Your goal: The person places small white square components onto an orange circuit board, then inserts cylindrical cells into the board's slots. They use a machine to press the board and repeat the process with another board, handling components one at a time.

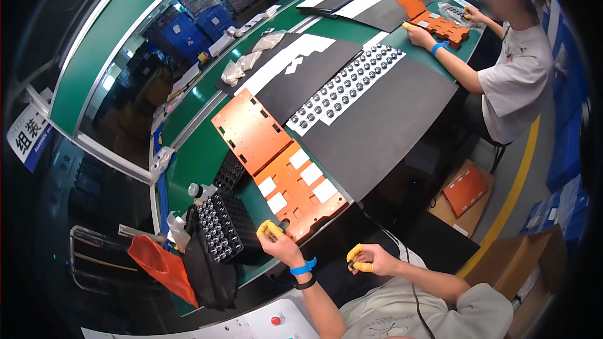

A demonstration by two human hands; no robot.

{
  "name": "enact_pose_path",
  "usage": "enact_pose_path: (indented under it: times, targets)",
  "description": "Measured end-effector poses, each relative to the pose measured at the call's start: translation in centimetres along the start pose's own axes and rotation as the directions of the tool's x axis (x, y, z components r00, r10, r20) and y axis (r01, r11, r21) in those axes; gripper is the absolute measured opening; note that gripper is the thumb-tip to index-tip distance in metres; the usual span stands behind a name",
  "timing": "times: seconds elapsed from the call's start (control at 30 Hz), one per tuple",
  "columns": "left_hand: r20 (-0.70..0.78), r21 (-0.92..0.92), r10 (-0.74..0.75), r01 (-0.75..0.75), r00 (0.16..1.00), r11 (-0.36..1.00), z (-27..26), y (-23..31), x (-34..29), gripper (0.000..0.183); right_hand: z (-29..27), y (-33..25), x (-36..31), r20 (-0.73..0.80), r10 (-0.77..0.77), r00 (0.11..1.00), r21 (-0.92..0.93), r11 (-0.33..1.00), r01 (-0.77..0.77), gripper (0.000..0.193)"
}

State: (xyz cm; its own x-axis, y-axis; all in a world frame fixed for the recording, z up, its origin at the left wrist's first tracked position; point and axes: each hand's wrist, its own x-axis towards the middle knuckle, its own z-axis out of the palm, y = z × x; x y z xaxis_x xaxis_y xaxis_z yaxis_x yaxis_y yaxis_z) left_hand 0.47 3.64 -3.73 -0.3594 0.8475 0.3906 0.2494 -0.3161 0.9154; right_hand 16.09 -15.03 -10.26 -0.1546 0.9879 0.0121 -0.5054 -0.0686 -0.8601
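Note:
My left hand, with yellow finger cots and a blue wrist strap, is at the near edge of an open orange two-panel case. Its fingers are closed around a small dark round part. Lower and to the right, my right hand pinches a small black piece, mostly covered by its yellow-capped fingers. White rectangular pads lie on the case's near panel, while the far panel shows a plain orange face. Left of my left hand stands a black tray filled with shiny round parts.
Rows of black round parts sit on a white sheet beside a large dark mat. An orange bag hangs at the bench's left edge. Far right, a co-worker handles another orange case. Cardboard boxes stand at lower right.

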Motion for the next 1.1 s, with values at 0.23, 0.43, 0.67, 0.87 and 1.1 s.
enact_pose_path:
  times: [0.23,0.43,0.67,0.87,1.1]
  targets:
    - [0.003,0.079,0.065,-0.065,0.998,0.995,-0.8,-1.4,0.2,0.013,-0.4,-2.0,-1.6,-0.074,-0.039,0.996,-0.007,0.999,0.038,0.021]
    - [-0.014,0.105,0.105,-0.103,0.994,0.989,0.1,0.0,-0.3,0.013,-1.8,-4.7,-2.6,-0.175,-0.199,0.964,0.003,0.979,0.202,0.017]
    - [0.031,0.062,0.052,-0.054,0.998,0.997,-0.8,1.5,-0.4,0.012,-2.2,-7.0,-2.9,-0.227,-0.310,0.923,-0.012,0.949,0.315,0.016]
    - [0.036,-0.003,-0.005,0.006,0.999,1.000,-1.2,1.5,-0.7,0.006,-1.8,-7.1,-3.0,-0.283,-0.351,0.892,-0.095,0.936,0.338,0.023]
    - [-0.001,-0.226,0.044,-0.043,0.999,0.973,-1.9,1.6,-2.2,0.017,-0.9,-7.2,-4.1,-0.314,-0.346,0.884,-0.175,0.936,0.305,0.025]
